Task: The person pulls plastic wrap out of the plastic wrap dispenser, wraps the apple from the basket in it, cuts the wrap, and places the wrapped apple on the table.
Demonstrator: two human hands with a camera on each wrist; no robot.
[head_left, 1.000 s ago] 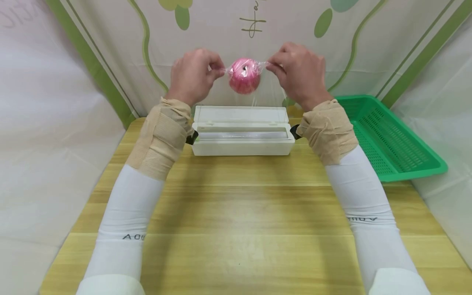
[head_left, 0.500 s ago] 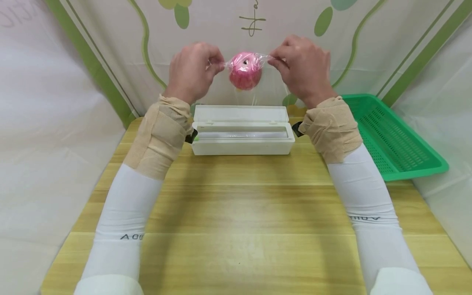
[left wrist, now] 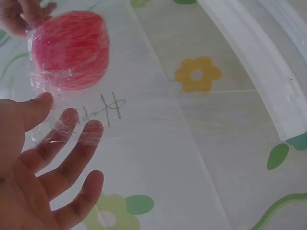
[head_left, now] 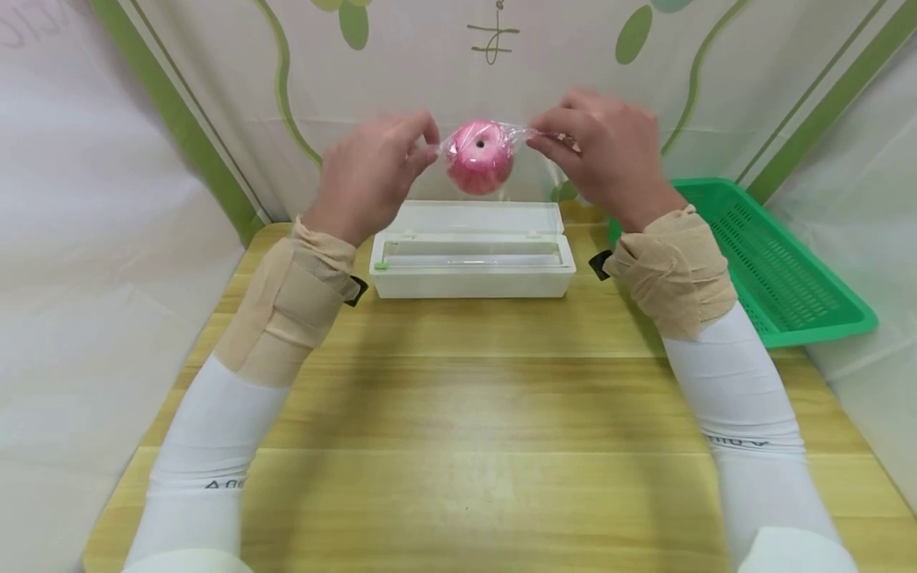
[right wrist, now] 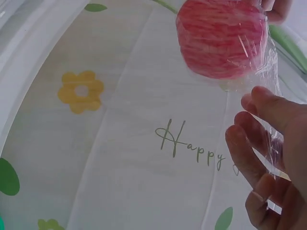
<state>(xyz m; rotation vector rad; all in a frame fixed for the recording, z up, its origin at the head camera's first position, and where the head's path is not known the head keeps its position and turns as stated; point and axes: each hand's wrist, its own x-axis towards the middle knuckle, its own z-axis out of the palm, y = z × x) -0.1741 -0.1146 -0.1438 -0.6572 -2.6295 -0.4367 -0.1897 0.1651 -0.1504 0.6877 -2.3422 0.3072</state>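
A pink-red apple (head_left: 478,159) wrapped in clear cling film (head_left: 517,134) hangs in the air between the two hands, above the box. The left hand (head_left: 376,167) pinches the film's gathered end on the apple's left, thumb and forefinger close to the fruit. On the other side the right hand (head_left: 602,151) pinches a longer twisted end of film. In the left wrist view the other fingertips (left wrist: 91,132) of the left hand are spread behind the film. The right wrist view shows crinkled film running down from the apple (right wrist: 223,38) into the right hand (right wrist: 273,148).
A white cling film box (head_left: 471,285) with its lid raised stands at the back of the wooden table (head_left: 466,414), a film roll inside. A green plastic basket (head_left: 795,270) lies at the right edge. A printed cloth (head_left: 458,79) hangs close behind.
Both hands and the apple rose slightly, then came lower in the head view. The right hand has shifted right, away from the apple, and the film between them looks longer.
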